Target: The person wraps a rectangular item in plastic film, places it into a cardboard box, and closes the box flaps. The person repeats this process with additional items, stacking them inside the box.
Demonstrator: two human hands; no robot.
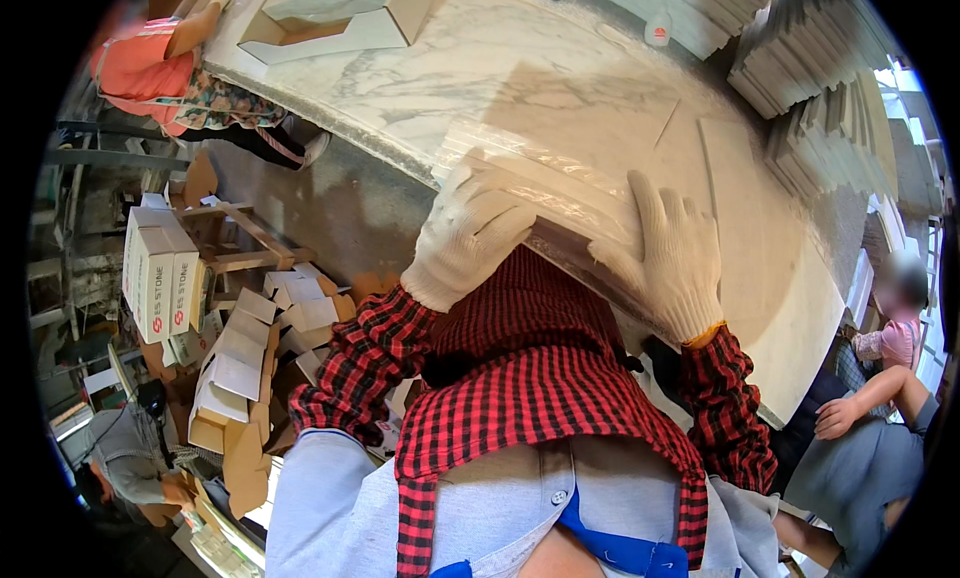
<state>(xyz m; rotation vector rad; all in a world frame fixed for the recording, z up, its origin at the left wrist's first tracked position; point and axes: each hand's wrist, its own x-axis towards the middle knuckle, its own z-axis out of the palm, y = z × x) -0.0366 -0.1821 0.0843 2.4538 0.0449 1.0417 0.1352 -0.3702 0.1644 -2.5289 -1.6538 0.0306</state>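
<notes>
A flat, pale stone-like piece in clear, shiny plastic wrap (570, 193) lies at the near edge of the marble-topped table (420, 93). Its long, dark near side faces me. My left hand (472, 233), in a white knit glove, closes round its left end with fingers bent over the top. My right hand (675, 253), gloved alike, rests on its right part, fingers stretched out and slightly spread, the thumb pointing left along the near edge. The undersides of both hands are hidden.
An open white carton (335, 23) stands at the table's far left, near a person in orange (150, 73). Stacked slabs (810, 48) and a small white bottle (658, 28) are far right. Cartons (235, 368) pile up on the left. People (870, 438) sit at right.
</notes>
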